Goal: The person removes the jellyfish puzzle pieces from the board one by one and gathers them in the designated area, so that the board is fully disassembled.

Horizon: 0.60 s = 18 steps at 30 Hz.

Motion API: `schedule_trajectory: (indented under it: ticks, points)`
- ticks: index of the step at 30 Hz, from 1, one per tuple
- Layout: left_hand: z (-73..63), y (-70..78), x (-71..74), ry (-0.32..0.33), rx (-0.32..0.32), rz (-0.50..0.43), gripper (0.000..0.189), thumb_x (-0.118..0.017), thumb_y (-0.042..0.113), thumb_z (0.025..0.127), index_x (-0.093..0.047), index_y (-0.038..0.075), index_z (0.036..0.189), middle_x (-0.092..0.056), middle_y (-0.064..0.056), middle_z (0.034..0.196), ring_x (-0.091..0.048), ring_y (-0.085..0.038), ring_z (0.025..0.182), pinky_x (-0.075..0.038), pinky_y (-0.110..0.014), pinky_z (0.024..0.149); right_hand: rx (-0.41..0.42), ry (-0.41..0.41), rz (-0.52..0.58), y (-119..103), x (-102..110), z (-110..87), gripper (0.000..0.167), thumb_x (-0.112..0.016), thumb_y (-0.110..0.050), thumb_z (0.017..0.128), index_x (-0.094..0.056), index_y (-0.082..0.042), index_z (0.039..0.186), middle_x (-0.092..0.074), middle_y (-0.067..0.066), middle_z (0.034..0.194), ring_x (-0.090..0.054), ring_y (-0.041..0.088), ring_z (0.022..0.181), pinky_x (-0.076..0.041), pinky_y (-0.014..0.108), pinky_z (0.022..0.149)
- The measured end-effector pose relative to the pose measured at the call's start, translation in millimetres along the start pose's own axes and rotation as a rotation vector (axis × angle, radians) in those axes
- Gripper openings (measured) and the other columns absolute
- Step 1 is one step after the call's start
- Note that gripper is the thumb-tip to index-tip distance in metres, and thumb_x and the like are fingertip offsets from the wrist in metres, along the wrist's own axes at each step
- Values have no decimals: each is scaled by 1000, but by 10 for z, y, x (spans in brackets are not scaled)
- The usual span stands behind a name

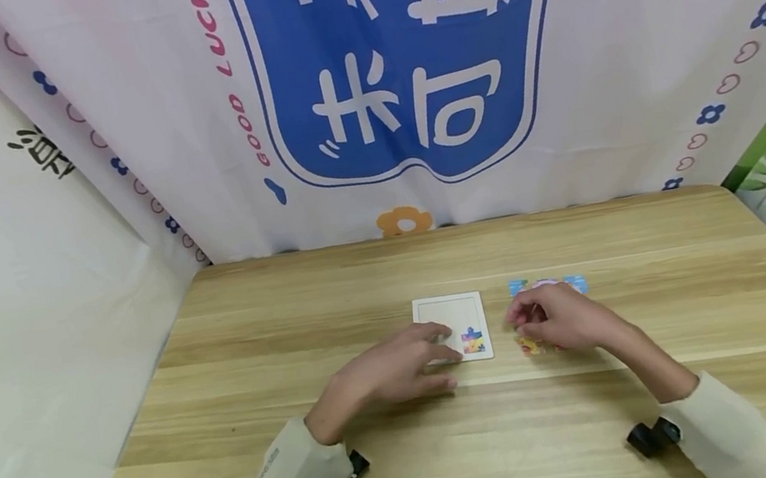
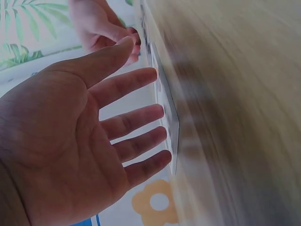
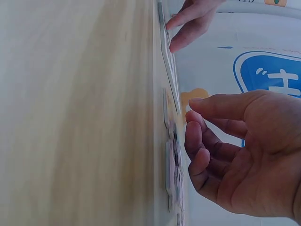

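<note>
A white square puzzle tray lies on the table, with a small colourful jigsaw piece in its near right corner. My left hand spreads over the tray's left side; in the left wrist view its fingertips are at the tray's edge. Right of the tray, several colourful jigsaw pieces lie together, partly hidden under my right hand. In the right wrist view that hand's fingers bend loosely, thumb close to the index finger, beside the flat pieces. I see nothing held between them.
The wooden table reaches back to a printed white curtain. Small black devices sit at both wrists, by the cuffs of the light sleeves.
</note>
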<state>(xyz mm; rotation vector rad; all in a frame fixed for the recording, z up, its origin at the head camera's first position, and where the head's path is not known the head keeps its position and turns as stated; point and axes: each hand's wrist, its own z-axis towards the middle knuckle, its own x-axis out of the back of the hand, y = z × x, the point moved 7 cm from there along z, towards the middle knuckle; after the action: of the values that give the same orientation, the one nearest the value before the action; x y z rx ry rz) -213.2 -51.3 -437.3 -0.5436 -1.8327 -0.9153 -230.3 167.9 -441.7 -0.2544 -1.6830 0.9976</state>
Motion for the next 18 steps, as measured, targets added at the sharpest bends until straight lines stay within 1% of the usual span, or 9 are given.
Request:
schedule_trajectory:
  ticks: [3,6,10,13,16,18]
  points:
    - [13,-2,-30,-13,12,-3,44,-68,41,106,-70,20,145,-48,-11,166,-45,-28,155,-39,-46,128,-2,-14,0,-29,-53,50,11,-73,-3,98,-78,-7,106,-73,-1,92,-62,9,80,-52,22,70]
    - [10,-4,-40,-11,19,-8,45,-68,42,106,-69,21,146,-47,-11,167,-44,-29,156,-39,-46,128,-16,-30,4,-53,-104,99,10,-73,-4,98,-77,-7,106,-73,-1,92,-62,10,82,-53,22,72]
    - [5,-1,-37,-5,12,-1,45,-68,42,106,-69,21,147,-47,-11,167,-44,-29,156,-39,-47,128,-41,-51,27,-79,-170,156,10,-73,-4,99,-76,-7,107,-72,1,92,-62,11,74,-53,24,72]
    - [9,-5,-43,-8,11,3,46,-68,43,106,-68,22,147,-47,-10,167,-44,-29,156,-39,-46,128,-49,-60,37,-98,-207,188,10,-73,-5,100,-75,-7,109,-72,1,94,-61,11,73,-53,25,73]
    - [13,-10,-46,-10,16,5,46,-68,44,106,-68,23,148,-47,-9,167,-44,-28,156,-39,-46,128,-56,-55,35,-107,-231,226,11,-73,-5,99,-76,-8,109,-72,1,95,-60,12,78,-52,25,74]
    - [16,-12,-48,-12,17,4,46,-67,44,106,-68,23,148,-47,-9,168,-44,-28,156,-39,-46,128,-56,-55,39,-117,-248,249,11,-73,-4,99,-76,-8,109,-72,1,95,-60,13,79,-53,25,72]
